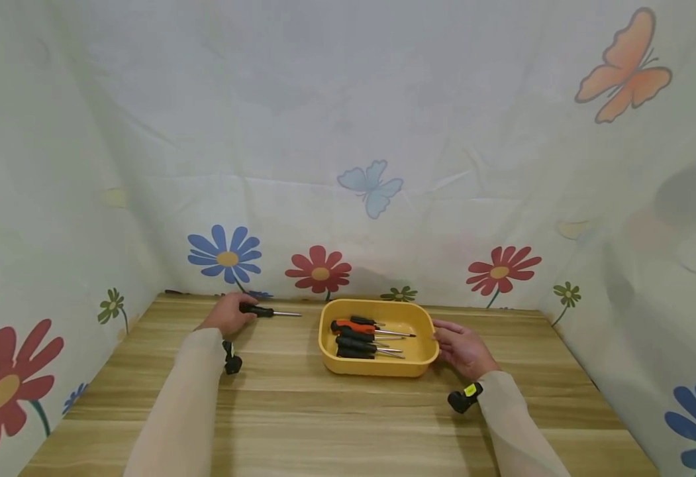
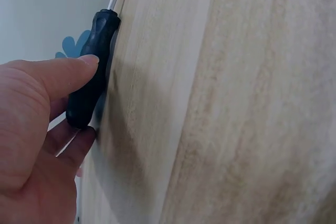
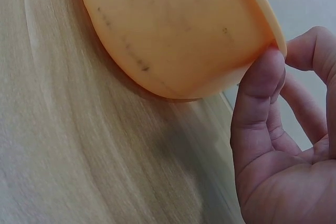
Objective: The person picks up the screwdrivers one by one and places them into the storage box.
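Head view: a yellow tray (image 1: 377,364) sits on the wooden table (image 1: 300,424), holding several black-handled screwdrivers (image 1: 356,344) and an orange-handled one (image 1: 353,326). Left of the tray, the left hand (image 1: 226,315) pinches a black-handled screwdriver (image 1: 264,311) lying on the table. The right hand (image 1: 463,348) touches the tray's right rim, fingers relaxed. No writing is readable.

Left wrist view: thumb and fingers (image 2: 68,74) pinch the screwdriver's handle (image 2: 94,66) against the table (image 2: 236,103).

Right wrist view: the thumb (image 3: 260,93) rests at the tray's (image 3: 178,30) rim, fingers loosely open.
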Available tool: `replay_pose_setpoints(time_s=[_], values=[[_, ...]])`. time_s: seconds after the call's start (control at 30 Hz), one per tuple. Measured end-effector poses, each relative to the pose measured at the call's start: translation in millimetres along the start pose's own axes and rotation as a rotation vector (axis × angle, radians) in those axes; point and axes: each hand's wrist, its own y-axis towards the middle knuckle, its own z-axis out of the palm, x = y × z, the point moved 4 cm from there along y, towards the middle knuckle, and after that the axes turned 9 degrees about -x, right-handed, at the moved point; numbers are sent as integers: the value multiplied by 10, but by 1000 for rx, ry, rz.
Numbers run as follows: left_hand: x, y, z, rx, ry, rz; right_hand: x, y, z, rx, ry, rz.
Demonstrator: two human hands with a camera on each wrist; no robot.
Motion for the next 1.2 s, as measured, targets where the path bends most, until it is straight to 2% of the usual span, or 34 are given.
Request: replay_pose_setpoints(time_s=[0.33, 0.77, 0.93, 1.2], values=[[69, -42, -16, -100, -26, 42, 7, 10, 4, -1, 2, 9], [72, -94, 0, -116, -100, 9, 14, -20, 0, 14, 23, 11], [65, -110, -2, -116, -132, -25, 3, -13, 2, 11, 32, 11], [62, -128, 9, -106, -235, -121, -9, 11, -8, -8, 16, 25]])
